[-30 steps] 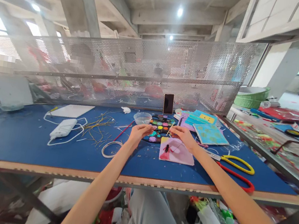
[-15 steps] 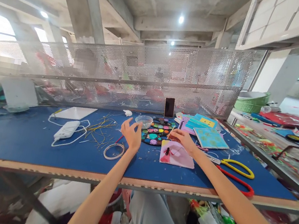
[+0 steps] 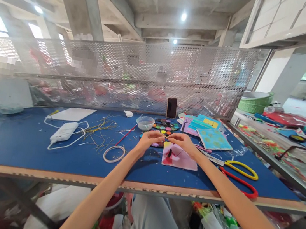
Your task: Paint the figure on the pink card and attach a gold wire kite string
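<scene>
My left hand (image 3: 146,141) and my right hand (image 3: 183,141) meet above the near edge of a round watercolour palette (image 3: 165,125). Between their fingertips is a thin pale stick (image 3: 164,135), too small to identify exactly. Both hands seem to pinch it. Just below my right hand lies a pink paper card (image 3: 180,159) with a dark-and-red figure on it. A clear plastic bowl (image 3: 144,123) stands left of the palette, and a red-handled paintbrush (image 3: 125,135) lies near my left hand.
Loose straw pieces (image 3: 99,130), a white wire ring (image 3: 114,154) and a white charger (image 3: 63,132) lie left on the blue table (image 3: 18,142). Scissors (image 3: 240,169) and blue cards (image 3: 213,140) lie right. A perforated metal screen (image 3: 159,76) stands behind.
My left hand has come down from its raised, open pose and moved right. Its fingers now meet my right hand's fingertips at the thin stick above the palette.
</scene>
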A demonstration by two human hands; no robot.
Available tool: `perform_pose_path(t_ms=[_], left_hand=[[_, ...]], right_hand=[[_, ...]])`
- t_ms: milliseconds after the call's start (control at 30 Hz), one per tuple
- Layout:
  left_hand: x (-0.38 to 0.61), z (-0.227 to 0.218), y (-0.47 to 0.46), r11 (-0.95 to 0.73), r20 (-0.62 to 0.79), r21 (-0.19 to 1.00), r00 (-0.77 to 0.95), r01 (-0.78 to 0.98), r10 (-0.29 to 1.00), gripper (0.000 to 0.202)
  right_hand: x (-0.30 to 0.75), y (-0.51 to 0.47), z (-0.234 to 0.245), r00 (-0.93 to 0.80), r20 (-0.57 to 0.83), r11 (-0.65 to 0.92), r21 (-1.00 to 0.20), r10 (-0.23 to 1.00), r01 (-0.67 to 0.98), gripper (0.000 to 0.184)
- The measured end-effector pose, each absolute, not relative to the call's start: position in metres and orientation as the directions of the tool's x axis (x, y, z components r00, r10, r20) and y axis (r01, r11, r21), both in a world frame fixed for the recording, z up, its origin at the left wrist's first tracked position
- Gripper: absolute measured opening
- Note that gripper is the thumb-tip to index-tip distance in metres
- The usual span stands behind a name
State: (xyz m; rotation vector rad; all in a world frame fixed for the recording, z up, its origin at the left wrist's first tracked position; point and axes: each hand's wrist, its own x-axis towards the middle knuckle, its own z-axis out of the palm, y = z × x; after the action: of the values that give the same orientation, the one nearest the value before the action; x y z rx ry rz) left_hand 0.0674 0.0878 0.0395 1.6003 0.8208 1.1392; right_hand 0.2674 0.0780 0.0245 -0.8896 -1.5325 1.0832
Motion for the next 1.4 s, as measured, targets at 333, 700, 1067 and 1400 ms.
perform_pose_path(t_ms=[333,700,1067,1400], left_hand=[[0.068,0.034,0.095,-0.245,0.233,0.969,0.366,-0.014,0.901,0.04],[0.069,0.036,0.092,-0.223,0.17,0.974,0.518,0.043,0.838,0.042],[0.066,0.031,0.1,-0.214,0.167,0.976,0.508,0.034,0.845,0.036],[0.065,0.035,0.098,-0.197,0.145,0.98,0.544,0.037,0.826,0.036]], right_hand=[[0.267,0.078,0.025,-0.118,0.341,0.351,-0.934,0.932,0.071,0.032],[0.266,0.075,0.029,-0.233,0.322,0.343,-0.938,0.918,0.055,0.034],[0.268,0.073,0.032,-0.165,0.326,0.326,-0.945,0.931,-0.032,0.04],[0.267,0.072,0.032,-0.245,0.331,0.338,-0.941,0.911,-0.013,0.033]])
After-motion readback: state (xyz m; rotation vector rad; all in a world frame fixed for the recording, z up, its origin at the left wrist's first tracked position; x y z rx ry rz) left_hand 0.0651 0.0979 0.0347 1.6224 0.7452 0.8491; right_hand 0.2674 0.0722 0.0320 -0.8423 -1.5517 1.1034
